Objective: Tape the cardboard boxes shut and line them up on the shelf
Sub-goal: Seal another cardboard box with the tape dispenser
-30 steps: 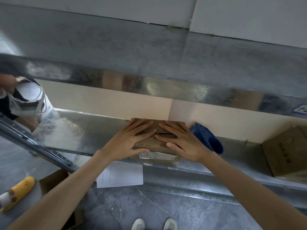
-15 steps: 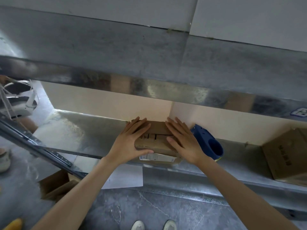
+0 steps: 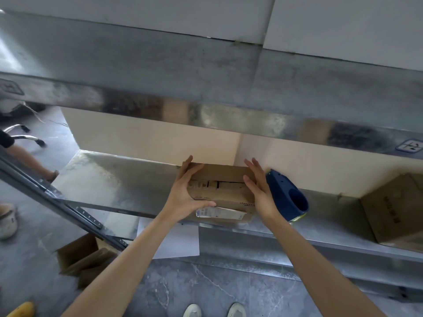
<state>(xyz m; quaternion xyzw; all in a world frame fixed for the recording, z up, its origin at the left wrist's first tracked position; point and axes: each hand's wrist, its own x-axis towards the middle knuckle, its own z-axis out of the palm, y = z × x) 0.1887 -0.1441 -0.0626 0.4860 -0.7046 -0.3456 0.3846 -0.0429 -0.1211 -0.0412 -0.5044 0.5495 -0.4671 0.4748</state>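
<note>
Below, on the floor: a floor box (image 3: 84, 257) with open flaps lies at lower left, beside a paper (image 3: 178, 241). I judge it neither taped nor shelved yet.
Hands: the left hand (image 3: 183, 197) and right hand (image 3: 261, 191) are apart, with the box between them. Fingers are straight and the palms press flat on its left and right sides. The left thumb lies across the near top edge, and neither hand curls round the box.
Box (image 3: 226, 193): it sits at frame centre on the shelf (image 3: 114, 184), its near face at the shelf's front edge. The flaps meet along a middle seam. I cannot tell whether tape covers that seam.
Dispenser (image 3: 286, 195): blue, it lies unheld on the shelf just right of the right hand.
Right box (image 3: 396, 211): at far right on the same shelf, closed, well apart from the box.
Done, as I judge: two boxes are closed and on the shelf.
Left, as I judge: square the box, close the gap to the right box, then deal with the floor box.
</note>
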